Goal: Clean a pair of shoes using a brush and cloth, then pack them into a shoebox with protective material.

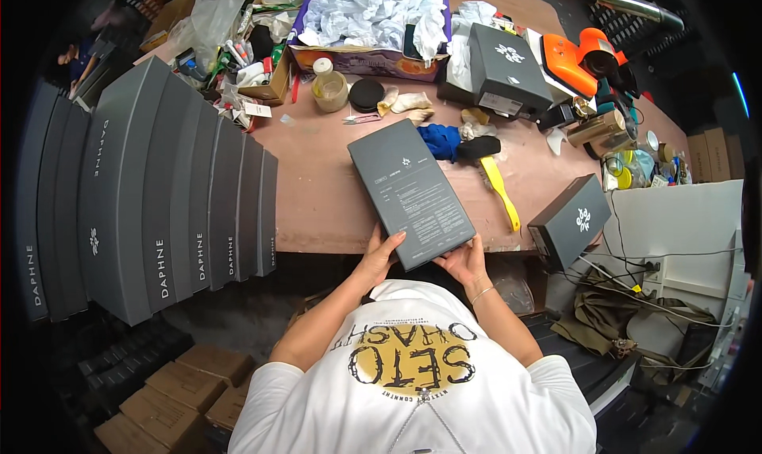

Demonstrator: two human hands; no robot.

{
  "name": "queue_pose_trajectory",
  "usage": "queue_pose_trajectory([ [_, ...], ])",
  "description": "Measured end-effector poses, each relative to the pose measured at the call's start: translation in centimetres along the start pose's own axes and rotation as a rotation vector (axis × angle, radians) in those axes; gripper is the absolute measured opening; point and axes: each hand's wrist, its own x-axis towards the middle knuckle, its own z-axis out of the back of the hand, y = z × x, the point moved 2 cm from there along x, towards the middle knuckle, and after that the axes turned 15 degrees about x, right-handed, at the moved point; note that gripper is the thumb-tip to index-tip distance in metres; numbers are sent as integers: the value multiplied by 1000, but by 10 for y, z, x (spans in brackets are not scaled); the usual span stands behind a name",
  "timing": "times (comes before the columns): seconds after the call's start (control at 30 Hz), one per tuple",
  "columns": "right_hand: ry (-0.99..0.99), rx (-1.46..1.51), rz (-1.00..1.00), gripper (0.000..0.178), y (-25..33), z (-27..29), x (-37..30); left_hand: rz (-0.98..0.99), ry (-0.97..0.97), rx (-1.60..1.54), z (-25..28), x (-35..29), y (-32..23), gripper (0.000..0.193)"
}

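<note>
Mostly dark-grey, white-lettered oblong box

The left hand has its thumb on the dark gray shoebox, but its other fingers hide under it. The fingertips of the right hand are tucked under there too. Most of the white print is too tiny to read. The box covers part of the blue cloth. Crumpled white paper hides the inside of the purple carton. Far left, a person looks dark and blurry. The bottom edge cuts off the white T-shirt.
</note>
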Motion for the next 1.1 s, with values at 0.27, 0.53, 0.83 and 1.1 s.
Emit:
queue_pose_trajectory([
  [0.27, 230, -845, 425, 56, 6, -42, -57, -251, 7, 258, 51, -11, 0, 77],
  [0.53, 388, -1900, 1024, 53, 38, -104, 60, -120, -347, 358, 118, -19, -6, 74],
  [0.83, 260, -2487, 1119, 39, 104, -142, 182, -301, -497, 612, 116, -6, 31, 64],
  [1.1, 772, -1873, 803, 43, 11, -201, 18, -214, -370, 270, 110, -11, 15, 68],
])
